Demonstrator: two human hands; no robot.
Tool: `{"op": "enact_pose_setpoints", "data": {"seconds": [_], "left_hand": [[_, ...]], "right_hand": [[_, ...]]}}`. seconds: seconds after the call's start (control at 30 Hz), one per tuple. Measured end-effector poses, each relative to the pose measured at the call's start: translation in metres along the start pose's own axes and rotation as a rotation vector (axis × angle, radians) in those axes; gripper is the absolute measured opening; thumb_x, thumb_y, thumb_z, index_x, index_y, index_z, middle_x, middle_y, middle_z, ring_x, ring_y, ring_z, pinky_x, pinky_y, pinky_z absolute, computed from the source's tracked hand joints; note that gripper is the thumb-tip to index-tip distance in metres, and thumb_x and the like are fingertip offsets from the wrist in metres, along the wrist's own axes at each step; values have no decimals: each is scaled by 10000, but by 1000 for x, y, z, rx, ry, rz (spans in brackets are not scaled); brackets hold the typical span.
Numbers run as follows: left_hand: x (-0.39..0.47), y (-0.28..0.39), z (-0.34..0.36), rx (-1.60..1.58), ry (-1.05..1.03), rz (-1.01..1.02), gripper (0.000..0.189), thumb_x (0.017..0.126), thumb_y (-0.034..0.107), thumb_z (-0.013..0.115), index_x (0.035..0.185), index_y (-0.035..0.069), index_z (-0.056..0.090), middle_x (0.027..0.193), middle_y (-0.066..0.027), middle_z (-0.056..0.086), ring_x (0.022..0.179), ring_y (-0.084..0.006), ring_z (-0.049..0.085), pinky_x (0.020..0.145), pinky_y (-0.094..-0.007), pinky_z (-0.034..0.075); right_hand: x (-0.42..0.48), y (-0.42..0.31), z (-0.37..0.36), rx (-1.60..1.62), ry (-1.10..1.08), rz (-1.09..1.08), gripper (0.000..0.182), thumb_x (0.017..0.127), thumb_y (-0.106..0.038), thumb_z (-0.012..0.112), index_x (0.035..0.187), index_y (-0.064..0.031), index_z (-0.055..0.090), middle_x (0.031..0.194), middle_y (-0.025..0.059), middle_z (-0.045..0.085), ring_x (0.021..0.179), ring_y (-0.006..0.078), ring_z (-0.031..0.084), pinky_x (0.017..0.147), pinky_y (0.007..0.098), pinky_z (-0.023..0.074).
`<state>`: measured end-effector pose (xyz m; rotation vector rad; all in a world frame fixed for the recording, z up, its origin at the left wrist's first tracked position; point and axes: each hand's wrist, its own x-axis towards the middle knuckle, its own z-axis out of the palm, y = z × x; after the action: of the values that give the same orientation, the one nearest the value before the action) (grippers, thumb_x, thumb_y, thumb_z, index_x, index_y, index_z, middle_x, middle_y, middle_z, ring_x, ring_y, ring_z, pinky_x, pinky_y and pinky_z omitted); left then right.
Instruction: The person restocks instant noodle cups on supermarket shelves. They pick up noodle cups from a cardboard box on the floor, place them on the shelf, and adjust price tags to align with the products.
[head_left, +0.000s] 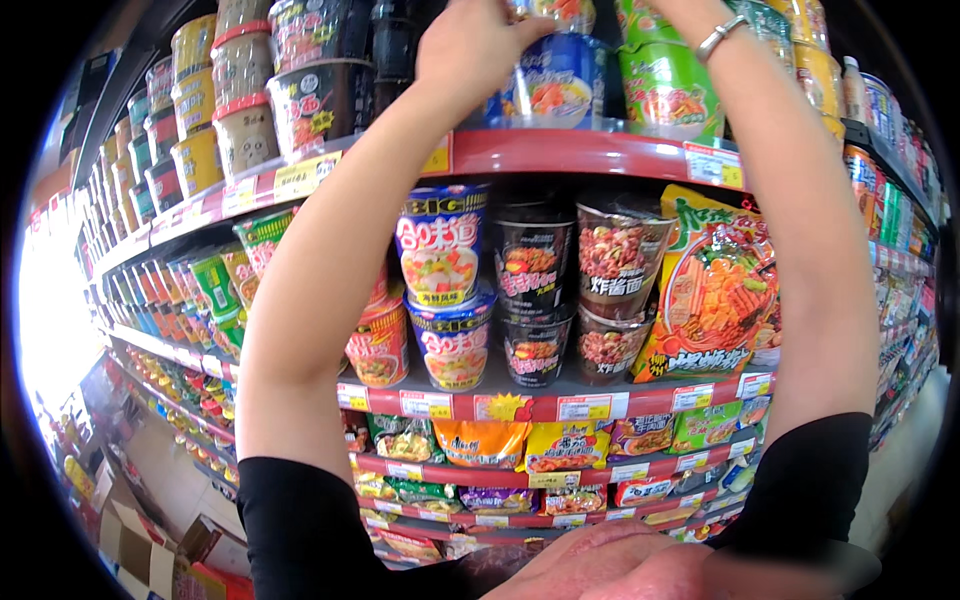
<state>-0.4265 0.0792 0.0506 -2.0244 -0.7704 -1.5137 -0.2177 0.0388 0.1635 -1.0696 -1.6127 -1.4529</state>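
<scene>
High on the upper shelf, my left hand (469, 41) has its thumb against the lower front of an instant noodle tub (564, 13) and its palm at the tub's left side. The upper edge of the picture cuts off the fingers. That tub is stacked on a blue noodle tub (562, 79). My right arm reaches up past a green noodle tub (667, 90), another green one above it. A silver bracelet or watch band (721, 37) circles the right wrist. The right hand itself lies beyond the picture's top edge, so its grip is hidden.
A red shelf rail (562, 152) with price tags runs under the tubs. Below stand cup noodles (442, 247), black cups (534, 262) and a large yellow noodle bag (709, 300). Bagged noodles (480, 442) fill lower shelves. Open cardboard boxes (139, 540) lie on the floor at left.
</scene>
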Motion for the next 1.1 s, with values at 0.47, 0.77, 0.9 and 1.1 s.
{"op": "enact_pose_setpoints", "data": {"seconds": [0.47, 0.77, 0.9, 1.1], "left_hand": [[3, -34, 21, -1021, -719, -538, 997, 811, 717, 734, 1481, 32, 460, 1421, -214, 574, 1349, -342, 522, 1167, -541, 335], [-6, -34, 12, -969, -678, -425, 1033, 817, 728, 721, 1468, -20, 430, 1370, -218, 608, 1277, -339, 595, 1113, -517, 429], [-4, -33, 9, -839, -648, -403, 1191, 765, 806, 702, 1476, -80, 343, 1371, -289, 557, 1289, -380, 566, 1110, -527, 416], [-6, -29, 10, -670, -542, -424, 1257, 736, 857, 676, 1444, -122, 328, 1281, -303, 603, 1208, -368, 622, 1062, -502, 461]], "right_hand": [[14, -3, 20, 182, 113, 78, 324, 905, -357, 685, 950, -37, 707, 945, 216, 717, 921, 406, 696, 821, 503, 548], [25, -9, 26, 111, 93, -114, 351, 982, -326, 580, 978, 6, 693, 976, 238, 706, 949, 414, 683, 831, 502, 541], [28, -2, 25, 84, 112, -201, 342, 1007, -329, 544, 972, -13, 671, 981, 228, 689, 963, 417, 662, 848, 510, 525], [26, 0, 13, 136, 69, -228, 329, 1018, -319, 527, 984, -23, 666, 1000, 223, 683, 978, 412, 654, 867, 508, 514]]}}
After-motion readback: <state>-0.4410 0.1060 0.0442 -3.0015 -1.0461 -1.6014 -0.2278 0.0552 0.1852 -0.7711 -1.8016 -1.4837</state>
